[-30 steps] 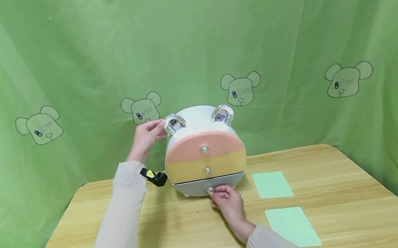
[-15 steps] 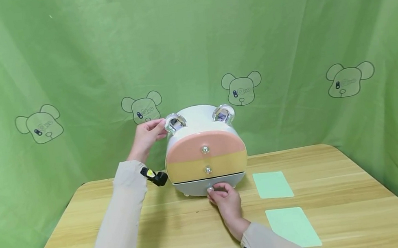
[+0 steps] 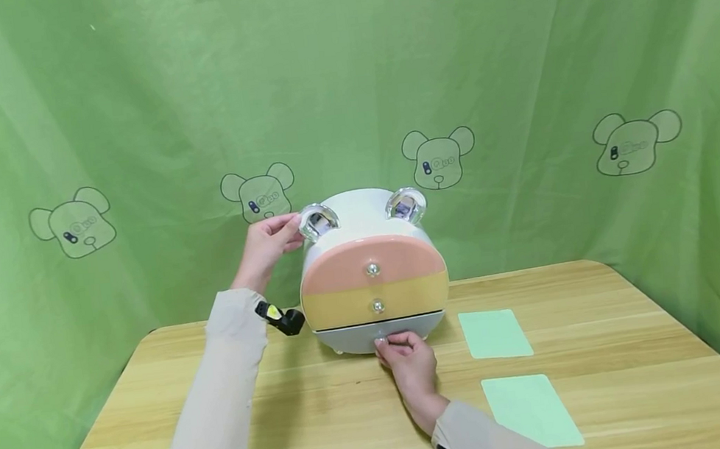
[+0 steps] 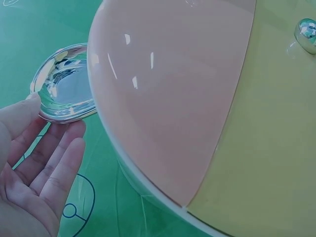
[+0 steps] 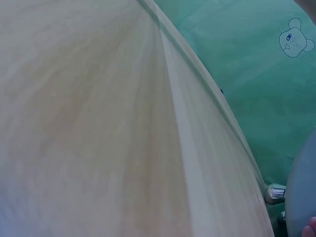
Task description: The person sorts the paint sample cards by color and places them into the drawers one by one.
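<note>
A small rounded drawer cabinet point(image 3: 362, 213) with a white body and two shiny silver ears stands on the table. Its front has a pink drawer point(image 3: 338, 268), a yellow drawer point(image 3: 343, 308) and a grey bottom drawer point(image 3: 346, 339), with round silver knobs. A dark line runs between yellow and grey. My left hand point(image 3: 264, 249) pinches the rim of the left ear point(image 3: 320, 222); in the left wrist view thumb and fingers meet at the ear point(image 4: 64, 84). My right hand point(image 3: 413, 370) pinches the bottom drawer's knob, mostly hidden by the fingertips. The right wrist view shows only fingertips point(image 5: 310, 229).
Two pale green square sheets point(image 3: 495, 333) lie on the wooden table point(image 3: 331, 435), right of the cabinet. Behind and at the sides hangs a green curtain point(image 3: 329, 72) printed with bear heads. Black cameras point(image 3: 286, 320) sit on the wrists.
My right wrist and forearm have shifted slightly left, and the fingertips now cover more of the bottom knob. My left hand stays on the ear. The drawers look the same.
</note>
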Demonstrator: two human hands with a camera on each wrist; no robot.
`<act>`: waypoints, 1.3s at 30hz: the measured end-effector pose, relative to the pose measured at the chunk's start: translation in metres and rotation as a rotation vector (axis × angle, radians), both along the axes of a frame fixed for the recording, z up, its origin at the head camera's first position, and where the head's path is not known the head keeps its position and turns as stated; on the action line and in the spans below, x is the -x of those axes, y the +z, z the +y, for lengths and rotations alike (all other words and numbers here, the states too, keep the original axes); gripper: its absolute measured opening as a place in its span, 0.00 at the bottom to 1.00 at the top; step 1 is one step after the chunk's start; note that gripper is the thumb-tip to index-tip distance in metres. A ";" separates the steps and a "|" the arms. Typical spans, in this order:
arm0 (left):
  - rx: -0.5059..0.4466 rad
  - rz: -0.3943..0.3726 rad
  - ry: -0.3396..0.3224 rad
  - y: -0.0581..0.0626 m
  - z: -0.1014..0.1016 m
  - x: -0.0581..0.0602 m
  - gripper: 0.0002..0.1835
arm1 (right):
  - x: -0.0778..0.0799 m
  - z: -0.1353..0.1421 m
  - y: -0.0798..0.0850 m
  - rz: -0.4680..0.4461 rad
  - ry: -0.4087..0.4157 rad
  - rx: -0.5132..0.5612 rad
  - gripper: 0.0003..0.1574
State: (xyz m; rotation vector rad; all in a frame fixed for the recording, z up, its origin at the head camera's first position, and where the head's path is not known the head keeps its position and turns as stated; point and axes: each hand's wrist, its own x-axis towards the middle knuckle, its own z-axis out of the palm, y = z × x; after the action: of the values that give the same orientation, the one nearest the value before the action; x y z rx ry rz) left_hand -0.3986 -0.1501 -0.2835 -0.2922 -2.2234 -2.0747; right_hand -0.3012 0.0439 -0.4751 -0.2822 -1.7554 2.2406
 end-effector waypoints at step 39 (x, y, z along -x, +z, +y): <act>0.026 -0.001 0.001 0.002 0.000 -0.001 0.18 | -0.066 0.014 0.001 -0.010 0.099 -0.011 0.13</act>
State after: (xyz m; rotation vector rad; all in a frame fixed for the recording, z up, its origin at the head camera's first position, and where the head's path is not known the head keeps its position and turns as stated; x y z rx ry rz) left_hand -0.3979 -0.1503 -0.2818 -0.2922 -2.2524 -2.0464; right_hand -0.2357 0.0583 -0.4739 -0.2088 -1.8238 2.3009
